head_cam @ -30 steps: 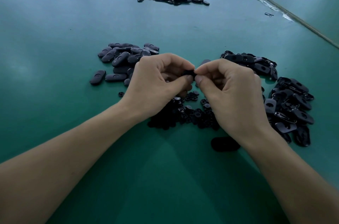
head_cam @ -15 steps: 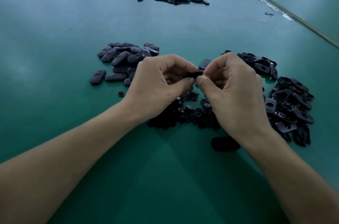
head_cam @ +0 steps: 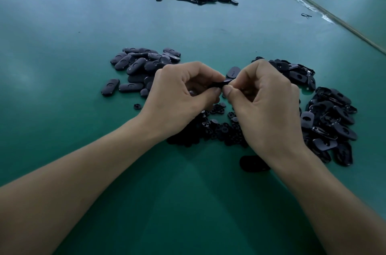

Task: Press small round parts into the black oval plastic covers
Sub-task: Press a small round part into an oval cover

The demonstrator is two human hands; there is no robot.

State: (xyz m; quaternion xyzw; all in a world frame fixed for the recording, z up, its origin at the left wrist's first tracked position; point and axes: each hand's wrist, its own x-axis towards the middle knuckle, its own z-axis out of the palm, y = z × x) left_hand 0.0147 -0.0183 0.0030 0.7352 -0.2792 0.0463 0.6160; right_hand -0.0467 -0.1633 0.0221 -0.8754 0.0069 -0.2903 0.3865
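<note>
Between the fingertips of both hands, lifted off the green desk (head_cam: 83, 25), sits one black oval cover (head_cam: 221, 84), seen edge-on. The left hand (head_cam: 183, 96) has its fingers curled and pinches the cover's left end between thumb and forefinger. The right hand (head_cam: 267, 104) is curled likewise, its thumb tip against the cover's right end. Whether a round part is already in the cover I cannot tell, because the fingers hide it. This looks like the pressing step on a single cover. The next move calls for a firm, square squeeze until the part seats, then setting the piece aside, probably on the heap of domed covers (head_cam: 142, 65) beyond the left hand. Directly under the hands lies the heap of small round parts (head_cam: 217, 127), and open-backed covers (head_cam: 330, 121) lie to the right of the right hand.
</note>
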